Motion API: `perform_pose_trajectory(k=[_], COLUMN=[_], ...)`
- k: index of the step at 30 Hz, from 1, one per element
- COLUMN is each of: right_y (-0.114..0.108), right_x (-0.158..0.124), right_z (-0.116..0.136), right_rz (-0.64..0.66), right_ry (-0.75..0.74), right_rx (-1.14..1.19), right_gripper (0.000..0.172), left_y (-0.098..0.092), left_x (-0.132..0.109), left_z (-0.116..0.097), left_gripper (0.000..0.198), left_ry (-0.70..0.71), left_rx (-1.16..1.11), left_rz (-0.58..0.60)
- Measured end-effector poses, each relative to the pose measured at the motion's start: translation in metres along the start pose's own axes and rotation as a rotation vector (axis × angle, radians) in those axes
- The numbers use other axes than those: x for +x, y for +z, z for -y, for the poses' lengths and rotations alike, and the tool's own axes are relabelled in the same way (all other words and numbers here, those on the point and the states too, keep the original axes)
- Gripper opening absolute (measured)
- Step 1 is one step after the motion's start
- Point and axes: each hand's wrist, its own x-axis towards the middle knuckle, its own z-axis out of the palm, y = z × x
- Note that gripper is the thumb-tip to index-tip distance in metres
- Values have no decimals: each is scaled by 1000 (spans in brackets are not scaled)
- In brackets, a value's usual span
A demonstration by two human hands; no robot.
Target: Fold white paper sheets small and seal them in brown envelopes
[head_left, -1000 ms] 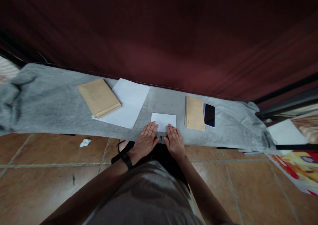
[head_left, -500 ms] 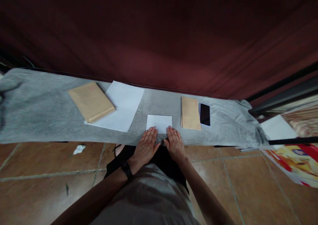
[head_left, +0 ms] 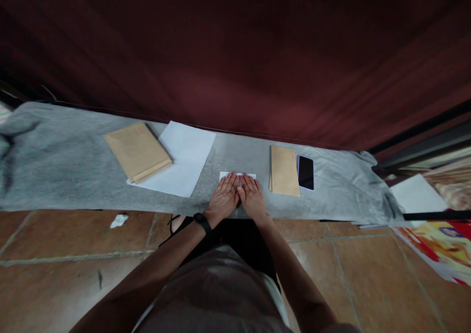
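A small white piece of paper [head_left: 237, 174] lies on the grey cloth right in front of me, mostly covered by my hands. My left hand [head_left: 223, 195] rests flat on its left part, fingers stretched forward. Beside it, my right hand [head_left: 252, 195] presses flat on the right part, its fingers also extended. The two hands almost touch at the middle, and only the paper's far strip shows plainly. To the right lie brown envelopes [head_left: 285, 171], apart from my right hand.
A stack of brown envelopes [head_left: 138, 151] overlaps large white paper [head_left: 187, 151] on the left. A phone [head_left: 305, 172] lies beside the right-hand envelopes. The grey cloth [head_left: 66, 161] covers a narrow surface, with a dark red curtain [head_left: 235, 78] behind it. A colourful box [head_left: 449, 244] stands at lower right.
Both hands have slid forward over the small white paper and drawn closer together, covering most of it. The envelopes, large paper and phone stay in place on the cloth.
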Motion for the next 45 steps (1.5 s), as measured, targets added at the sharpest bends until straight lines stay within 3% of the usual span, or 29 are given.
perform_pose_trajectory(k=[11, 27, 35, 45], right_y=[17, 21, 21, 17], right_x=[-11, -13, -20, -27], right_z=[-12, -15, -22, -29], right_rz=[-106, -96, -162, -170], right_ry=[5, 15, 25, 98], right_rx=[-122, -106, -91, -132], right_gripper=[53, 63, 64, 59], left_y=[-3, -14, -18, -14], left_x=[-8, -19, -29, -34], left_z=[17, 24, 35, 42], left_gripper=[66, 77, 75, 66], left_ry=[-63, -79, -77, -71], left_rx=[3, 29, 97, 82], left_rz=[-2, 32, 68, 1])
